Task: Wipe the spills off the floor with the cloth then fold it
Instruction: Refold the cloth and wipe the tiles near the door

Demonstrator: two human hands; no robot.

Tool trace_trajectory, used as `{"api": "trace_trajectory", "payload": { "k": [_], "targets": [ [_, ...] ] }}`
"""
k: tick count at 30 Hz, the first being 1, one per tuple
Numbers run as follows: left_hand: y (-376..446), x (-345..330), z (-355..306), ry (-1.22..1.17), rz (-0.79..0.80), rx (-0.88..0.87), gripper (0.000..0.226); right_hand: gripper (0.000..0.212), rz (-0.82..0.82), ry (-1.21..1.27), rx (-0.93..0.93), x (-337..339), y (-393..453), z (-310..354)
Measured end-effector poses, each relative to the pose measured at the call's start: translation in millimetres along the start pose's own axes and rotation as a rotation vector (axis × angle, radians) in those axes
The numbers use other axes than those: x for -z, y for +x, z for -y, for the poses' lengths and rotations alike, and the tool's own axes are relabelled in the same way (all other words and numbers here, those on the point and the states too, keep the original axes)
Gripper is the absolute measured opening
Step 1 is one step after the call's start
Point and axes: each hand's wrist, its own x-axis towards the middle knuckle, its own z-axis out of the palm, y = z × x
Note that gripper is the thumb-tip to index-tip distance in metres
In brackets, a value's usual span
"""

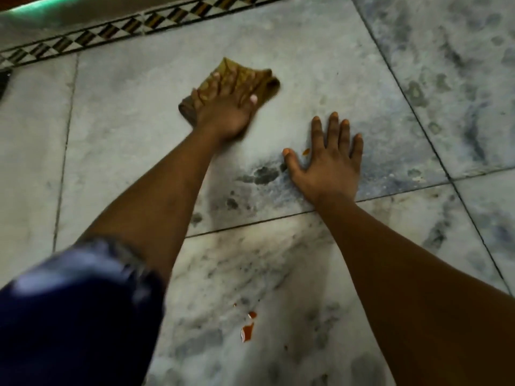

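Yellow cloth under left hand (marble floor).

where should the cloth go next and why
Probably drag the cloth under the left hand back toward the small orange drop beside the right hand, which rests flat on the marble floor. Larger orange spills remain nearer the person.

Open floor right of cloth; right hand flat across near path.
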Motion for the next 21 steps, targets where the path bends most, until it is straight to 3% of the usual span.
{"api": "trace_trajectory", "payload": {
  "k": [3,9,16,21],
  "targets": [
    [16.3,6.2,-10.9,-0.012,0.066,0.028,0.056,0.077,0.006,-0.001,0.014,0.3,0.8,-0.2],
    [-88.5,-19.9,30.1,0.056,0.004,-0.160,0.051,0.076,0.039,-0.023,0.016,5.1,0.2,-1.1],
    [-22.1,3.4,22.2,-0.022,0.064,0.148,0.057,0.077,0.006,-0.036,0.021,-1.3,4.1,-2.9],
    [-105.2,-22.6,7.5,0.029,0.055,-0.043,0.056,0.078,0.059,-0.003,0.025,6.0,2.9,-1.6]
  ]
}}
